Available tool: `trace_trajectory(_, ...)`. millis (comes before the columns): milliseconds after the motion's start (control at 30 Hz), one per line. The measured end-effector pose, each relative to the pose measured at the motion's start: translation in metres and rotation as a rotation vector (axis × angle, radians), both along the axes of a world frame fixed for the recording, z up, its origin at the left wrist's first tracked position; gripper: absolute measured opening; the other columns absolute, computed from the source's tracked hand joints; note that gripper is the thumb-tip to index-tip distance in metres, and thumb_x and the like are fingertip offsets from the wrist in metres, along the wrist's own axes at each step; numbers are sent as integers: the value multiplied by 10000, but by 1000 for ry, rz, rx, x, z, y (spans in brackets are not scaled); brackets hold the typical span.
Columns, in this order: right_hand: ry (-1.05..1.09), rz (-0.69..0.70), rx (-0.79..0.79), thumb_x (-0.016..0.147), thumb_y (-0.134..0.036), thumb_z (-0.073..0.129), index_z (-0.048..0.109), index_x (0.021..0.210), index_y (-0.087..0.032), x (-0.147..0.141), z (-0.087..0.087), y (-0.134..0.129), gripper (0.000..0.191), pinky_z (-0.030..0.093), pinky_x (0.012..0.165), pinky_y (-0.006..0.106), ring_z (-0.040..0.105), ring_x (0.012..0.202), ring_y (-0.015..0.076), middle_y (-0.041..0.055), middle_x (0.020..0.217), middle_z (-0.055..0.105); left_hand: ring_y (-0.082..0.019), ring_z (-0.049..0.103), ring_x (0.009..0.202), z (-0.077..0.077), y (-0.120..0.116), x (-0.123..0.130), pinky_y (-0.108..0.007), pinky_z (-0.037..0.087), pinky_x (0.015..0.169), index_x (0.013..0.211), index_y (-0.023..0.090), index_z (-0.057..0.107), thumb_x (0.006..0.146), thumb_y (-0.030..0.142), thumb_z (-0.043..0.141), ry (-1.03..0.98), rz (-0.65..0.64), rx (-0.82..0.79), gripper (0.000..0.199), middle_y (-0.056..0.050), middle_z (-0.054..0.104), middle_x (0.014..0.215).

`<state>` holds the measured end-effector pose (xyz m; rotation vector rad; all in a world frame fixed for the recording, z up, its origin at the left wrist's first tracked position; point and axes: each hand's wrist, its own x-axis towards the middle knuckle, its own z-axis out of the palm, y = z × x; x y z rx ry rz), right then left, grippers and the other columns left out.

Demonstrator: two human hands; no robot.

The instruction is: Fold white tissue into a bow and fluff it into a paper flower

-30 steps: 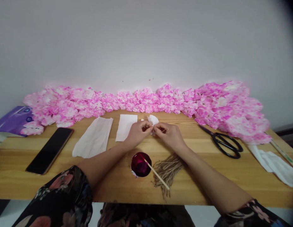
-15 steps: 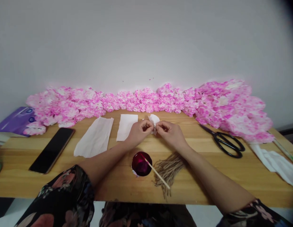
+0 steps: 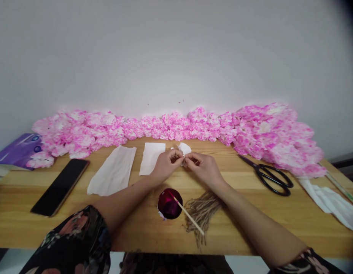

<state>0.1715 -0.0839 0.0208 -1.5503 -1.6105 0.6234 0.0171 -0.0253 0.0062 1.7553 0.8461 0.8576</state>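
My left hand and my right hand meet above the middle of the table. Between their fingertips is a gathered white tissue paper piece, its rounded upper part fanning out beyond the fingers. Both hands pinch its narrow base; the fingers hide much of it. Left of my hands lie a small stack of white tissue and a larger white tissue sheet. Nearer me stands a bowl of dark magenta liquid with a wooden stick resting in it. Beside that lies a bundle of thin brown twigs.
Pink and white paper flowers line the table's back edge by the wall. A black phone and a purple package are at left. At right lie black-handled scissors and white gloves or cloth.
The view has tilted slightly, so the table sits lower. My fingertips have shifted a little on the tissue piece, which stays pinched between both hands.
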Motion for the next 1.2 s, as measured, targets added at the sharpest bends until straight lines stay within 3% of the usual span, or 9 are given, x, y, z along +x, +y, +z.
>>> trace_trajectory(400, 35, -43, -34, 791, -244, 536, 677, 700, -183, 3, 0, 2, 179, 368, 545, 220, 537, 545, 120, -19, 607, 635, -99, 546, 670, 6, -2, 1, -200, 421, 643, 725, 150, 584, 790, 163, 541, 28, 1, -9, 79, 2, 612, 710)
trace_trajectory(967, 72, -35, -21, 785, -253, 532, 684, 717, -173, 2, 3, 2, 185, 380, 533, 215, 540, 539, 120, -12, 616, 645, -96, 570, 683, -1, -1, 1, -205, 438, 664, 763, 150, 583, 808, 206, 562, -67, -4, -45, 75, 2, 621, 723)
trace_trajectory(1100, 62, -37, -4, 793, -255, 536, 686, 735, -172, 2, 3, 3, 180, 376, 518, 210, 544, 537, 118, -10, 626, 652, -78, 552, 588, -2, 1, 0, -184, 426, 555, 804, 152, 562, 814, 271, 580, -179, 96, -138, 121, 9, 619, 682)
trace_trajectory(1200, 40, -17, 16, 804, -245, 540, 691, 756, -174, 3, -1, 2, 173, 390, 535, 211, 560, 562, 123, -3, 668, 673, -66, 523, 521, 1, 2, -3, -174, 408, 477, 804, 152, 535, 834, 345, 572, -275, 101, -220, 199, 6, 616, 678)
